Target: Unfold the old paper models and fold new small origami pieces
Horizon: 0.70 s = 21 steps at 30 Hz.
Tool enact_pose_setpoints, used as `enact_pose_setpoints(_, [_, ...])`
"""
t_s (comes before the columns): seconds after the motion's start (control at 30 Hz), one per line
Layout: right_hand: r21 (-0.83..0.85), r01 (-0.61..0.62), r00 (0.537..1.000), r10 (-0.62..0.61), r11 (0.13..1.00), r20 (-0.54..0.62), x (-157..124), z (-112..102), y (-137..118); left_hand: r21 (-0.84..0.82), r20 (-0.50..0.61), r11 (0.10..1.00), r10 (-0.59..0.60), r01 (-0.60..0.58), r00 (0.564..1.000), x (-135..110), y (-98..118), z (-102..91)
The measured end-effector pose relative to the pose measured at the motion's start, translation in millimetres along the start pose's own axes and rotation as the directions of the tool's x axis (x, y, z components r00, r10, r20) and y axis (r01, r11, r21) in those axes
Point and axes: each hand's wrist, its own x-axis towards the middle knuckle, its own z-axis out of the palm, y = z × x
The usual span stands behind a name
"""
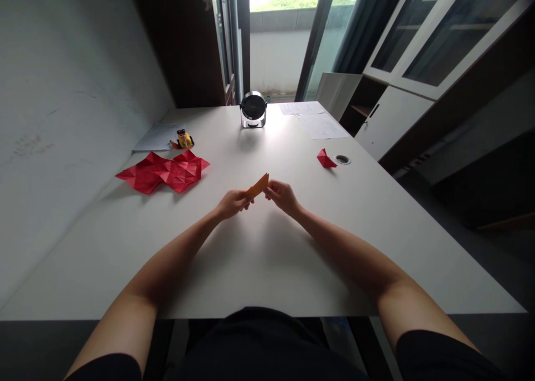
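Observation:
A small folded orange paper [259,185] is held just above the white table [267,258], near its middle. My left hand [233,203] pinches the paper's lower left end. My right hand [282,195] pinches its right side, fingers closed on it. Both forearms reach forward from the table's near edge.
A creased red paper sheet [164,171] lies spread out at the left. A small folded red piece [325,159] sits at the right beside a round cable hole [343,159]. A small round fan [253,109] stands at the back; white sheets [320,123] and a yellow object [184,140] lie nearby.

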Motion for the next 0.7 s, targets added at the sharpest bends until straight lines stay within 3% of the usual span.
enact_pose_setpoints(0.1, [0.054, -0.026, 0.994, 0.02, 0.998, 0.106, -3, 5, -3, -0.195, 0.066, 0.981, -0.006, 0.019, 0.998, -3, 5, 16.1])
enact_pose_setpoints(0.23, [0.061, -0.072, 0.979, 0.059, 0.996, 0.195, -5, 10, -4, -0.286, 0.135, 0.957, -0.001, 0.04, 0.991, -6, 9, 26.5])
enact_pose_setpoints(0.43, [0.078, -0.109, 0.994, 0.11, 0.991, -0.002, -2, 9, -2, -0.256, 0.263, 0.962, -0.026, 0.096, 0.964, -6, 14, 15.1])
enact_pose_setpoints(0.7, [0.099, -0.093, 0.984, 0.106, 0.991, -0.14, 8, -5, 0, -0.159, 0.387, 0.971, -0.104, 0.178, 0.916, -10, 15, -2.5])
